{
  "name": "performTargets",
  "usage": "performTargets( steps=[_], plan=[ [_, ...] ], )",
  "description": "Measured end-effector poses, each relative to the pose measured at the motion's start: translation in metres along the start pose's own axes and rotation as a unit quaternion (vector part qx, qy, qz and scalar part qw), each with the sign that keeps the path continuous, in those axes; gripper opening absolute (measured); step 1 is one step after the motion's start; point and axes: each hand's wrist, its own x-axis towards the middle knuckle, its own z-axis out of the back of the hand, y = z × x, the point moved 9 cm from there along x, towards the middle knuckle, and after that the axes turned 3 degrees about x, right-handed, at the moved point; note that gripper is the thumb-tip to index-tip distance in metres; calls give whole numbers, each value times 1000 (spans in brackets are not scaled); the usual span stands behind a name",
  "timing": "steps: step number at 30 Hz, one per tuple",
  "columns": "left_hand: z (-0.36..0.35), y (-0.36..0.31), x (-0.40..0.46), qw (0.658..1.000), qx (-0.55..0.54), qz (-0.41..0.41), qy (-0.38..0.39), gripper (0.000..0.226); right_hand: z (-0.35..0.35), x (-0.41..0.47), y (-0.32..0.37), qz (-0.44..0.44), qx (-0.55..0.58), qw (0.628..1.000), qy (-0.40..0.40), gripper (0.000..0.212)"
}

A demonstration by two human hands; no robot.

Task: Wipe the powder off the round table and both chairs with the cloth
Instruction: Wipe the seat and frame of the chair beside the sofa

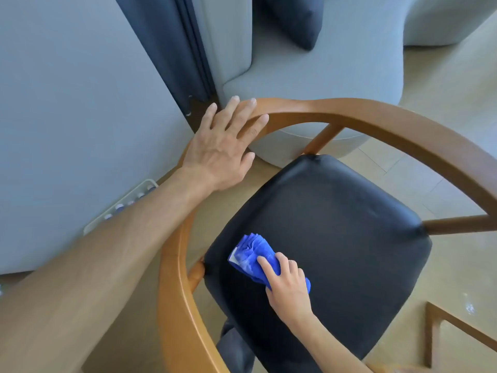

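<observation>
1. Pressing down on the black seat (pixel 336 238) of the wooden armchair (pixel 376 114), the right hand (pixel 289 286) holds a bunched blue cloth (pixel 255 257) near the seat's left edge; its fingers (pixel 267 267) curl over the cloth and grip it against the leather.
2. White powder smears show on the end of the cloth that pokes out beyond the fingers (the seat's own surface looks dark and glossy, and I cannot tell whether powder lies on it).
3. The left hand (pixel 226 146) rests on the chair's curved top rail, at the far left of the seat, with its fingers straight and spread, holding nothing.
4. Beyond the rail stands a grey upholstered sofa (pixel 336 63) with a dark cushion (pixel 298 20) on it.
5. Left of the chair, a dark curtain (pixel 172 49) hangs against a pale wall (pixel 67 103), and a white power strip (pixel 121 205) lies on the wooden floor (pixel 443 76) at the wall's foot.
6. A second wooden frame (pixel 457 329) shows at the seat's lower right.
</observation>
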Motion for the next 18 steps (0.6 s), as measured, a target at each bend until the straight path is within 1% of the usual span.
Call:
performTargets(
  steps=[2, 4, 6, 8, 12, 14, 16, 17, 18],
  plan=[
    [0, 5, -25, 1000, -15, 23, -6, 68, 1, 1, 8, -58, 29, 998, -14, 63],
    [-4, 7, -51, 999, -27, 46, -8, 70, -6, -4, 24, -66, 35, 997, -8, 60],
    [-8, 7, -70, 997, -27, 67, -12, 70, -14, -14, 36, -17, 16, 1000, 0, 59],
    [-11, 6, -79, 996, -30, 85, -10, 69, -25, -27, 45, 60, -10, 998, 28, 59],
    [-13, 3, -91, 992, -45, 121, -12, 67, -43, -72, 57, 199, -18, 977, 70, 55],
    [-15, 1, -97, 990, -45, 127, -30, 66, -54, -101, 68, 304, -27, 946, 112, 53],
    [-11, 3, -97, 989, -32, 130, -68, 65, -65, -118, 76, 421, -71, 890, 158, 52],
    [-8, 5, -95, 987, -25, 133, -88, 64, -68, -116, 77, 462, -96, 864, 175, 53],
    [-6, 6, -91, 985, -19, 135, -106, 63, -68, -107, 76, 483, -118, 849, 178, 53]
  ],
)
